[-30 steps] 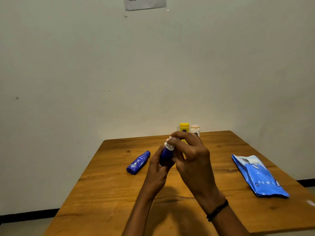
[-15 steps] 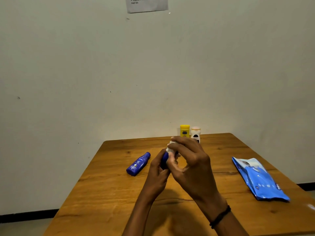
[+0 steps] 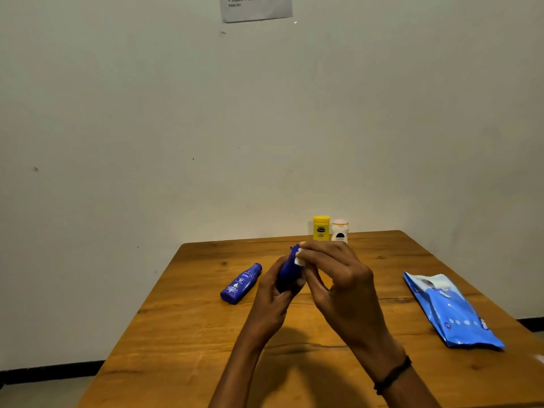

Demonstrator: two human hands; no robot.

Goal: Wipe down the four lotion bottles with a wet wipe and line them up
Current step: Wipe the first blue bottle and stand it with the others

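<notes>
right now my left hand (image 3: 272,293) grips the blue bottle (image 3: 290,275) nearly upright over the table (image 3: 176,334), while my right hand (image 3: 338,278), just beside it, pinches the wet wipe (image 3: 299,257) against its upper end.

A wooden table (image 3: 176,334) stands against a pale wall (image 3: 117,113) bearing a paper notice (image 3: 256,8).

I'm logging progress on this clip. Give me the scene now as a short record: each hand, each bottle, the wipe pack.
left hand: grips the held blue bottle above the table
right hand: pinches the wet wipe against that bottle's top
lying blue bottle: on its side on the table, left of the hands
yellow bottle: upright at the far edge
white bottle: upright beside the yellow one, on its right
wipe pack: flat on the table's right side
</notes>
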